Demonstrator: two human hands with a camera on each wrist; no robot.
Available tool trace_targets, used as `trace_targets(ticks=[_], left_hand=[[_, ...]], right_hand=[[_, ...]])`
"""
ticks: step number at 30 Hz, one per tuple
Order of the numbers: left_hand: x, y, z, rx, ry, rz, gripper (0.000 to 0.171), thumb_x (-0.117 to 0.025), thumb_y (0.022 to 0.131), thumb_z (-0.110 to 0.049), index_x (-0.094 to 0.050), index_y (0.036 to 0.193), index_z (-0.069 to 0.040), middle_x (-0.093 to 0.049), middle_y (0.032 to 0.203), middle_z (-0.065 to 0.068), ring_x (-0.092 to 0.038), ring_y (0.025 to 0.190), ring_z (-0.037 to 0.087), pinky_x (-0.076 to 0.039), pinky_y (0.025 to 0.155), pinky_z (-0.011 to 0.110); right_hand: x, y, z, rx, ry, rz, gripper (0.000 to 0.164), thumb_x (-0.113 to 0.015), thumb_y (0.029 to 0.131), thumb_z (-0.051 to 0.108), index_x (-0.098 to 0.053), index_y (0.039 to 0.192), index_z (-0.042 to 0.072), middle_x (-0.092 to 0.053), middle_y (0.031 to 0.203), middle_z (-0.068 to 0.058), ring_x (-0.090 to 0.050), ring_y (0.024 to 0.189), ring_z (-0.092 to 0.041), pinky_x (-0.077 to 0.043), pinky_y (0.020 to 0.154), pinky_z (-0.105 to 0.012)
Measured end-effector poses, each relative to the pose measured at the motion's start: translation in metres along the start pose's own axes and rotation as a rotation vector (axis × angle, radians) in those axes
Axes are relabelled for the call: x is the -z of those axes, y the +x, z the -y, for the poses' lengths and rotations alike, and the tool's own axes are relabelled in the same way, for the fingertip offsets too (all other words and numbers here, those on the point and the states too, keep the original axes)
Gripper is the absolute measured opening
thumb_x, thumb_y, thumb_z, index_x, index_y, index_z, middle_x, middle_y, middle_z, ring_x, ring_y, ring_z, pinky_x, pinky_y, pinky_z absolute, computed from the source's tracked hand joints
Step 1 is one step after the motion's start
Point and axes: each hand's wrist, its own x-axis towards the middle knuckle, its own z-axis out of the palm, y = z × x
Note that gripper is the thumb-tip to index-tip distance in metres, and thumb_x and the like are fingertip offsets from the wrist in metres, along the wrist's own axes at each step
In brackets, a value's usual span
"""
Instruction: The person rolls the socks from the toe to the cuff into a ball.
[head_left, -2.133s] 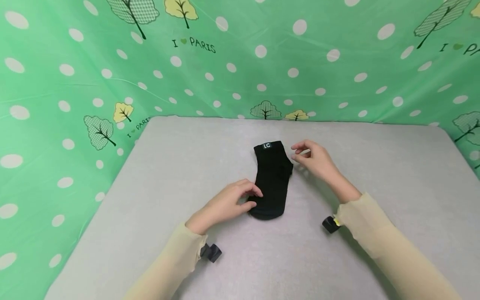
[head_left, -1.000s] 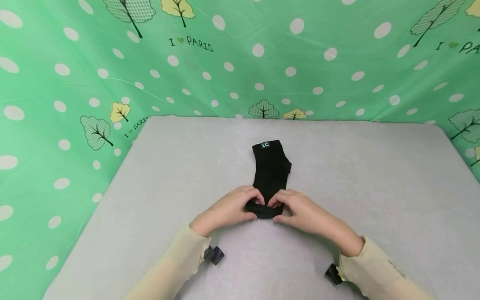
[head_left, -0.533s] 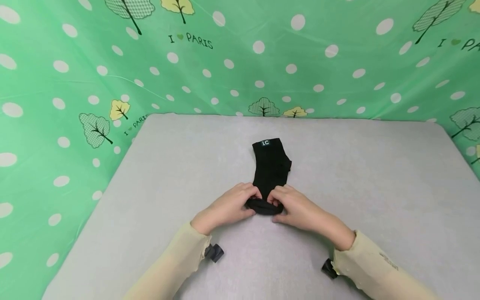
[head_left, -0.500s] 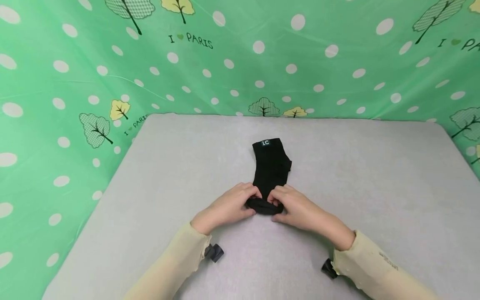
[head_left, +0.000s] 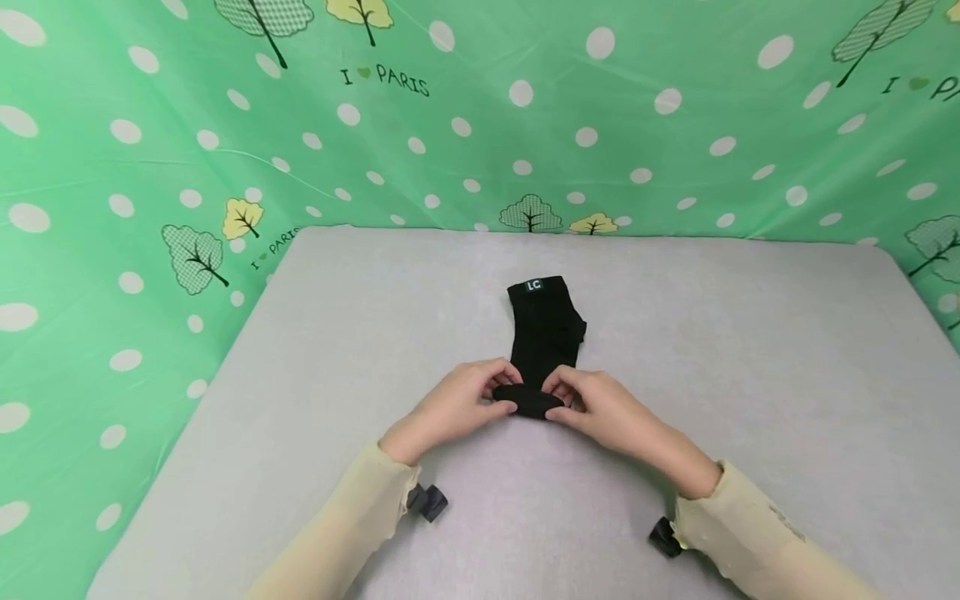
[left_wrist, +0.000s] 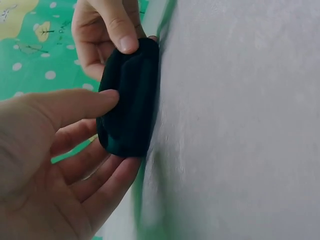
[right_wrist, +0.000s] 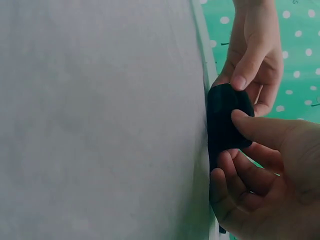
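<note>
A black sock (head_left: 543, 333) lies on the grey table with its cuff, marked by a small "LC" label (head_left: 533, 285), pointing away. Its near toe end is turned up into a thick roll (head_left: 528, 402). My left hand (head_left: 461, 404) pinches the left end of that roll, thumb on the near side. The right end is pinched by my right hand (head_left: 600, 408) in the same way. Both wrist views show the roll (left_wrist: 131, 100) between the thumbs and fingers of the two hands. Some fingertips are hidden behind the sock.
The grey table surface (head_left: 360, 333) reaches back to a green dotted cloth (head_left: 480, 108) with tree prints, which also hangs at the left. A small black device (head_left: 427, 503) sits at the left wrist, another one (head_left: 664, 537) at the right.
The right hand came down from beside the cuff to the toe end, where both hands took hold. The toe end has been folded over and rolled a little away from me, shortening the sock.
</note>
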Motion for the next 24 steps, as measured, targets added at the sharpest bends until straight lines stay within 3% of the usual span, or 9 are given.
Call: trace_targets(ticks=[12,24], left_hand=[[0.0,0.007,-0.003,0.09,-0.042,-0.111,0.015,-0.077,0.087,-0.018,-0.071,0.1,-0.014,-0.073,0.103,0.0,-0.07,0.087,0.014,-0.055,0.081,0.027],[-0.004,0.016,-0.003,0.152,0.014,-0.142,0.012,-0.08,0.084,-0.02,-0.071,0.091,-0.017,-0.071,0.086,-0.003,-0.06,0.073,0.006,-0.048,0.072,0.022]], right_hand=[[0.001,0.001,-0.001,-0.057,0.03,-0.075,0.007,-0.072,0.089,0.008,-0.068,0.095,0.009,-0.073,0.083,0.001,-0.065,0.076,-0.006,-0.054,0.069,-0.022],[0.003,0.005,0.003,-0.123,0.008,-0.109,0.006,-0.073,0.088,0.007,-0.068,0.089,0.009,-0.07,0.077,0.0,-0.061,0.068,-0.006,-0.049,0.062,-0.02]])
